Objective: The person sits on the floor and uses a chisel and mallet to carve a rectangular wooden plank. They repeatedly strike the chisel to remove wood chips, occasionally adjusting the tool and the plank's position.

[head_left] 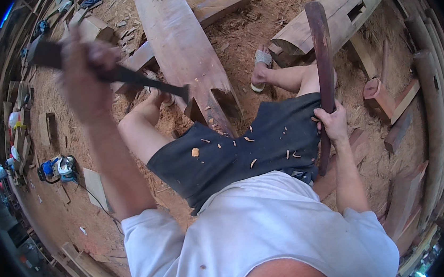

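My left hand (85, 79) is raised high and grips the handle of a dark adze-like cutting tool (136, 77), whose blade end points down toward a long reddish wooden plank (181, 46) between my legs. My right hand (332, 122) holds a long dark wooden stick (322, 59) upright beside my right thigh. Wood chips lie on my dark shorts (244, 147). The plank's near end is notched and rests against my lap.
Sawdust and chips cover the ground. A large carved, tapered timber with a slot (343, 6) lies at the upper right. Wood blocks (389, 101) sit at the right, a blue power tool (56, 169) with a cable at the left, stacked planks around the rim.
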`<action>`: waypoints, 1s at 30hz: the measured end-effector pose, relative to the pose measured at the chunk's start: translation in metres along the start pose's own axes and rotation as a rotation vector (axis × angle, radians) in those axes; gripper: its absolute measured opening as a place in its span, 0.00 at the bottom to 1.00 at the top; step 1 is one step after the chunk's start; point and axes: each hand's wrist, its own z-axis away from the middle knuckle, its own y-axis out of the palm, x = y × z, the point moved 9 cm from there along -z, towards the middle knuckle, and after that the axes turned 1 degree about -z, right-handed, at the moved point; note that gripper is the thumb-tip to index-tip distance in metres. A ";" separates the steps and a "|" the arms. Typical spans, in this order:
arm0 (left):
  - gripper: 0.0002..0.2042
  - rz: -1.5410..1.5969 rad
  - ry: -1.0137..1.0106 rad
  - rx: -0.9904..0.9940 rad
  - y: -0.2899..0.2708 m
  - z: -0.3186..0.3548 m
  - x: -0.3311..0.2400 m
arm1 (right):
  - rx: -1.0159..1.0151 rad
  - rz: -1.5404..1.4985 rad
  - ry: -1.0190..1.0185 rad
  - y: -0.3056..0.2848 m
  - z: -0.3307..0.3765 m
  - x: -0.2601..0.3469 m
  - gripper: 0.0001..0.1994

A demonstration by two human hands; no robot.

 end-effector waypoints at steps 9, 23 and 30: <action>0.13 -0.304 -0.115 0.136 0.117 0.041 0.084 | -0.058 -0.067 -0.196 0.004 0.019 0.046 0.09; 0.08 -0.336 -0.088 -0.029 0.086 0.048 0.121 | 0.120 -0.169 -0.811 0.023 0.057 0.321 0.19; 0.07 -0.501 0.093 -0.084 0.080 0.048 0.131 | 0.068 0.797 -1.097 0.109 0.061 0.341 0.17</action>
